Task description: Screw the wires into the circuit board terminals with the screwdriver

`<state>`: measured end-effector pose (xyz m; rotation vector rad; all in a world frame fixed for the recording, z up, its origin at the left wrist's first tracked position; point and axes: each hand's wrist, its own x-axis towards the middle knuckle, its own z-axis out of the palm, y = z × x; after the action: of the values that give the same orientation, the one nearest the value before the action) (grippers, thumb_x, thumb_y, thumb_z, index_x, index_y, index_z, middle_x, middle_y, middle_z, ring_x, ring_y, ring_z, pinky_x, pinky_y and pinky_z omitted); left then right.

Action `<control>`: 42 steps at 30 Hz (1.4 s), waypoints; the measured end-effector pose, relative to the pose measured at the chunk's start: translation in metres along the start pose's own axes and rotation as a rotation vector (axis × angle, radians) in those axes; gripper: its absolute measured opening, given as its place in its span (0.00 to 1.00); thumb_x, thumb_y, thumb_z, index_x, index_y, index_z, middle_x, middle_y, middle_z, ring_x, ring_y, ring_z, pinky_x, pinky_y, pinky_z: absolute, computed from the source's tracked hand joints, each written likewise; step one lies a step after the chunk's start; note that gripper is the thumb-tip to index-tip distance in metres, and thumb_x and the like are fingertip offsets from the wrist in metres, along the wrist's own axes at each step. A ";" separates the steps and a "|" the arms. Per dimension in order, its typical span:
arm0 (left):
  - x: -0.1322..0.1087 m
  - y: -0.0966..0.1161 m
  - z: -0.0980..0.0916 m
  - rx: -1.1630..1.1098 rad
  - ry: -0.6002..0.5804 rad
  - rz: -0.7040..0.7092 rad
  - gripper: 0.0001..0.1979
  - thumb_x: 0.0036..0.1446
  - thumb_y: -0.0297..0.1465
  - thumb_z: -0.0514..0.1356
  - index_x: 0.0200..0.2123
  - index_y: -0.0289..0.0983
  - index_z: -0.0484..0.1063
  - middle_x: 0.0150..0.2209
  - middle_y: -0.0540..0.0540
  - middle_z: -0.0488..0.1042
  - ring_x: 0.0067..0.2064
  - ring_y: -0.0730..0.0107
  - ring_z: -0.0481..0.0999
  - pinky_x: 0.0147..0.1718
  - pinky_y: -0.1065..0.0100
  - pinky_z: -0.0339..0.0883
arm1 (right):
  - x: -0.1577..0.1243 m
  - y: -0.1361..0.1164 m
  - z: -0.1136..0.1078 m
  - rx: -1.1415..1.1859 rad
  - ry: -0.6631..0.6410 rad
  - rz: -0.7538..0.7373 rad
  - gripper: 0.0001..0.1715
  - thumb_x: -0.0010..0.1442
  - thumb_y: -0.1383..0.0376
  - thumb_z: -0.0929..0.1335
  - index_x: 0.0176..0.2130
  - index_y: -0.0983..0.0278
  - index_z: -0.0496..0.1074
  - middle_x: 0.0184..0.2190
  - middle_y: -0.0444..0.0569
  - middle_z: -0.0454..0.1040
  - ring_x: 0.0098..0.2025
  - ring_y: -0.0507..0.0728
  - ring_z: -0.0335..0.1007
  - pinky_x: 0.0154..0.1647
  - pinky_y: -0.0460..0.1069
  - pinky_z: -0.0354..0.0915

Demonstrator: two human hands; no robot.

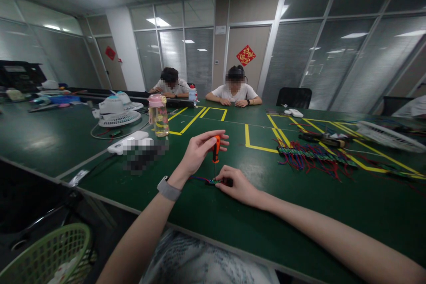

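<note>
My left hand (pixel 199 151) is closed round the orange handle of a small screwdriver (pixel 216 150), held upright with its thin shaft pointing down. The tip meets a small green terminal block with red and blue wires (pixel 209 181) lying on the green table (pixel 199 217). My right hand (pixel 237 183) rests on the table with fingers pinched on the right end of that block, holding it down. A grey watch sits on my left wrist.
A heap of wired terminal blocks (pixel 313 156) lies to the right inside yellow tape marks. A pink-capped bottle (pixel 159 114), a white fan (pixel 115 112) and a white device (pixel 128 142) stand to the left. Two people sit at the far side. A green basket (pixel 46 255) is at lower left.
</note>
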<state>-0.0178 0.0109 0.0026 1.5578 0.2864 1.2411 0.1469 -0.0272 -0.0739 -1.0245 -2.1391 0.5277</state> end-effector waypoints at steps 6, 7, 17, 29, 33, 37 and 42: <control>0.001 -0.001 -0.003 0.181 0.063 0.104 0.11 0.52 0.33 0.63 0.40 0.37 0.78 0.49 0.43 0.70 0.47 0.66 0.71 0.42 0.70 0.67 | 0.001 0.001 0.001 0.002 -0.001 -0.003 0.03 0.54 0.71 0.69 0.33 0.67 0.75 0.31 0.47 0.69 0.29 0.51 0.66 0.30 0.46 0.63; 0.001 0.000 -0.002 0.116 0.036 0.081 0.12 0.55 0.34 0.61 0.42 0.38 0.77 0.53 0.42 0.68 0.51 0.62 0.70 0.45 0.67 0.67 | 0.001 0.002 0.001 0.003 -0.001 -0.004 0.03 0.54 0.71 0.69 0.33 0.67 0.75 0.31 0.47 0.69 0.29 0.51 0.66 0.30 0.46 0.63; 0.000 -0.001 -0.004 0.087 0.097 0.042 0.14 0.47 0.31 0.67 0.40 0.36 0.77 0.39 0.44 0.76 0.37 0.68 0.76 0.36 0.68 0.71 | 0.000 0.002 0.002 0.007 -0.002 0.009 0.04 0.54 0.71 0.69 0.33 0.66 0.75 0.31 0.47 0.69 0.30 0.51 0.65 0.30 0.45 0.63; 0.000 0.000 -0.003 0.163 0.076 0.078 0.11 0.49 0.32 0.66 0.38 0.37 0.78 0.39 0.45 0.73 0.39 0.69 0.73 0.38 0.68 0.68 | 0.000 0.001 0.001 0.000 -0.007 -0.003 0.04 0.54 0.71 0.69 0.34 0.66 0.75 0.31 0.47 0.69 0.30 0.51 0.66 0.30 0.46 0.64; 0.000 0.002 -0.002 0.080 0.002 0.048 0.13 0.56 0.35 0.60 0.44 0.39 0.76 0.54 0.41 0.67 0.50 0.63 0.70 0.45 0.65 0.67 | 0.001 0.003 0.002 0.008 -0.002 0.005 0.05 0.54 0.72 0.69 0.33 0.66 0.75 0.31 0.46 0.69 0.30 0.51 0.66 0.31 0.46 0.64; 0.000 0.002 0.000 -0.007 -0.028 -0.025 0.17 0.57 0.35 0.59 0.49 0.39 0.72 0.46 0.41 0.73 0.42 0.64 0.75 0.41 0.61 0.70 | 0.001 0.004 0.003 -0.002 0.002 -0.004 0.05 0.54 0.72 0.69 0.33 0.66 0.75 0.31 0.46 0.69 0.30 0.51 0.66 0.30 0.45 0.63; 0.002 -0.001 -0.004 0.302 0.110 0.136 0.11 0.49 0.34 0.66 0.36 0.37 0.78 0.40 0.45 0.71 0.42 0.68 0.71 0.41 0.68 0.67 | 0.001 0.002 0.002 -0.005 -0.006 -0.005 0.04 0.54 0.72 0.69 0.33 0.66 0.74 0.31 0.46 0.69 0.30 0.51 0.66 0.30 0.46 0.64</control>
<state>-0.0196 0.0150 0.0023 1.7921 0.4618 1.4431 0.1461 -0.0254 -0.0767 -1.0213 -2.1488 0.5240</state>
